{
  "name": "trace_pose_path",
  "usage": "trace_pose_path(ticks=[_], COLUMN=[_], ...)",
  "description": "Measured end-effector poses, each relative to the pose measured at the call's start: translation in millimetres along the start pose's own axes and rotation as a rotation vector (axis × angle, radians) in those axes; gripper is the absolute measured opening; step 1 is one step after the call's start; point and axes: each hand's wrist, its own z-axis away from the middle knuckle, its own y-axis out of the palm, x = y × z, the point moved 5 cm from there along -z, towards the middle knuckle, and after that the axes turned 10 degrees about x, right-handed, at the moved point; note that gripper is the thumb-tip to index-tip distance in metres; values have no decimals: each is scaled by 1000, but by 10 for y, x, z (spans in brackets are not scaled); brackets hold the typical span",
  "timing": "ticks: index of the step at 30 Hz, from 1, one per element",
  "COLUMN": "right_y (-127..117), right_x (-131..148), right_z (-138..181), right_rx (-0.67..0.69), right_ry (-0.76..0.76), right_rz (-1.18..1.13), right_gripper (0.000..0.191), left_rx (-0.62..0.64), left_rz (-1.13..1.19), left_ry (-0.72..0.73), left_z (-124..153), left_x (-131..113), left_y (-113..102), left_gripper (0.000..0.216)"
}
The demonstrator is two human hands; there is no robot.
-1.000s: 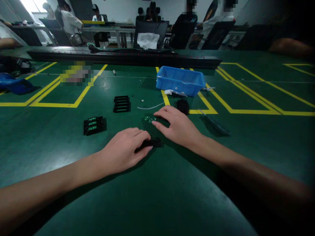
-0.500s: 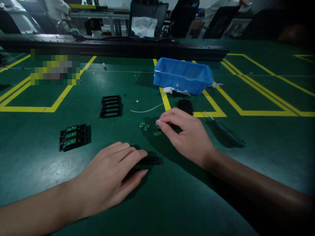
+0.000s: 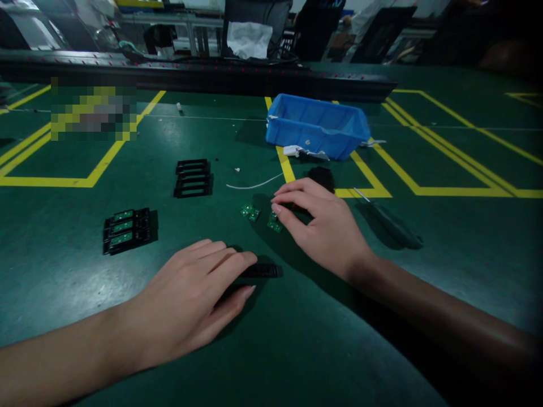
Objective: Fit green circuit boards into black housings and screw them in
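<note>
- Black holder (image 3: 267,271): lies on the tabletop (image 3: 271,362) under the left hand (image 3: 195,294); its right end projects beyond the fingers, the remainder is hidden.
- Left hand: index finger at the holder, thumb tip apart from the index tip; whether the holder is clamped cannot be told.
- Small green circuit boards (image 3: 275,226): on the tabletop at the right fingertips; a second cluster of green boards (image 3: 250,212) lies just beside, to the left.
- Right hand (image 3: 318,220): thumb and index tips close together over the boards; whether one is pinched cannot be told.
- Step in hand, as judged: picking out a board while the holder is steadied; the next move calls for a fine pinch on a single board, its neighbours undisturbed.
- Further left: loaded black holders (image 3: 144,223) bearing green boards; slotted black holders (image 3: 192,170) behind them.
- Beyond the right hand: dark pile (image 3: 321,176); blue bin (image 3: 305,140) farther back.
</note>
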Motion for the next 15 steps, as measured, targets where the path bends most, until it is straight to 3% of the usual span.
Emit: trace_pose_path(ticks=[9, 15], right_y=[113, 149], right_x=[157, 178], right_z=[-47, -55], right_rx=[89, 106], right_ry=[-83, -98], right_rz=[123, 144], right_gripper=[21, 15], left_rx=[11, 15], left_rz=[-11, -14], left_ry=[6, 13], left_z=[-35, -29], left_x=[-14, -4], left_y=[11, 17], left_gripper=[29, 29])
